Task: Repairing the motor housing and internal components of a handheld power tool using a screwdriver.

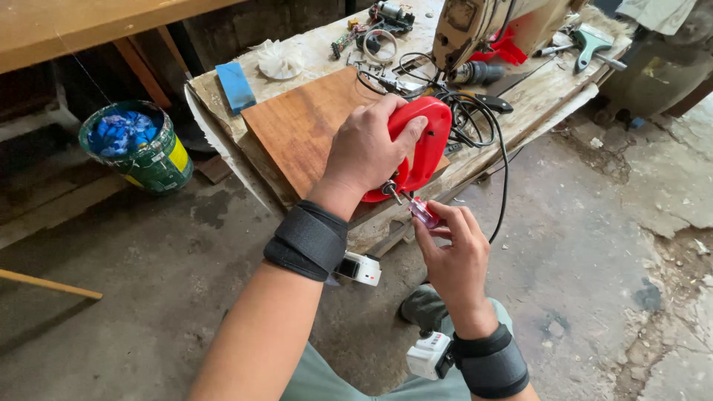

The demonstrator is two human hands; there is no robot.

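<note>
My left hand (369, 152) grips a red plastic appliance housing (425, 145) from above, holding it down on a brown wooden board (297, 126) at the near edge of a worn workbench. My right hand (453, 252) holds a small screwdriver with a clear pink handle (423, 212). Its metal tip points up and left into the lower end of the red housing. A black cord (499, 160) runs from the housing area and hangs over the bench edge. Both wrists wear black straps with small white devices.
On the bench lie a blue block (236, 85), a white fan wheel (278, 59), a beige machine body (483, 30), a teal-handled tool (590, 41) and small parts. A green bucket with blue rags (137, 145) stands on the concrete floor at left.
</note>
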